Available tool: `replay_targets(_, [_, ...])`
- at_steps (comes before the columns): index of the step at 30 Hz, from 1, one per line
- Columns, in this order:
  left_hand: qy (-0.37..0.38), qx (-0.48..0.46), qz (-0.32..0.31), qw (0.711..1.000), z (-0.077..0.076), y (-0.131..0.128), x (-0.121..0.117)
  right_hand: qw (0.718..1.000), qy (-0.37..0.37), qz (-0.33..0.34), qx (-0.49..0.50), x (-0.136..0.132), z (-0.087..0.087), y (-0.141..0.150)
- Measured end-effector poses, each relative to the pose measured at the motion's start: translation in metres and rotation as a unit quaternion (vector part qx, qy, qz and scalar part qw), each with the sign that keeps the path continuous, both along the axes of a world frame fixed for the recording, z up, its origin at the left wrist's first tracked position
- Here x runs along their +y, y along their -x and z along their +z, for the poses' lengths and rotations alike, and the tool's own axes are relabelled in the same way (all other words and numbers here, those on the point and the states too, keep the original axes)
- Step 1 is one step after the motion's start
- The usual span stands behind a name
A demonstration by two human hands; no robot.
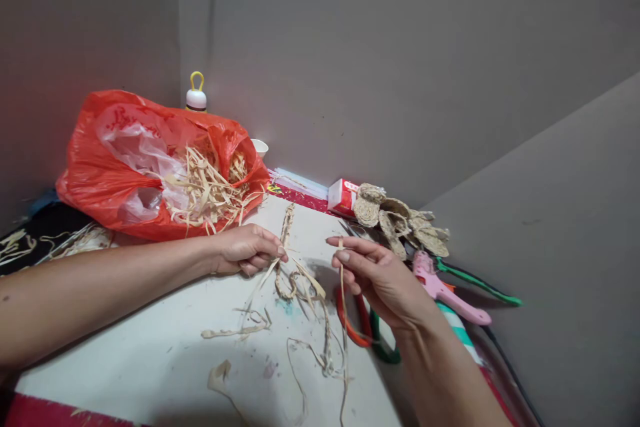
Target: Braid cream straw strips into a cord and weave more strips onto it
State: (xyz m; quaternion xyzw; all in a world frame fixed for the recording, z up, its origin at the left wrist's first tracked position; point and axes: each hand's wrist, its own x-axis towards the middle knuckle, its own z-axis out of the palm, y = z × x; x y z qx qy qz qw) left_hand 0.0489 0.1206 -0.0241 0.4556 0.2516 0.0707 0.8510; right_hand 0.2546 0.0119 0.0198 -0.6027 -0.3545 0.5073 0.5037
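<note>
My left hand [253, 250] is closed, pinching a braided straw cord [287, 221] near its loose strip ends. The braid reaches away above the fingertips, and part of it curls on the white tabletop [165, 353] below them. Between the thumb and fingers of my right hand [380, 280] is a thin straw strip [344, 333], hanging down toward the near side. Scissors [349, 329] with red and green handles lie under that hand, partly hidden. Straw scraps [219, 377] and thin strands are scattered around the table in front of both hands.
At the left a red plastic bag [107, 177] spills dry straw strips [203, 193]. Behind it stand a white-capped bottle [197, 99] and a cup [260, 147]. Woven straw pieces [395, 213], a red-and-white box [342, 196] and a pink glue gun [445, 290] line the right side by grey walls.
</note>
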Motion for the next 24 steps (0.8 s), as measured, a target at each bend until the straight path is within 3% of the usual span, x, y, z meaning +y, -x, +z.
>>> replay_targets(12, [-0.013,0.003,0.021,1.000,0.003,0.000,-0.005,0.983,-0.061,-0.018,-0.173,-0.008,-0.016,0.042])
replay_targets(18, [-0.022,-0.002,0.026,0.999,0.003,-0.001,-0.006,0.955,-0.087,-0.026,-0.284,-0.011,-0.013,0.049])
replay_targets(24, [-0.036,-0.011,0.033,0.999,0.004,-0.001,-0.008,0.982,-0.066,-0.036,-0.171,-0.015,-0.011,0.064])
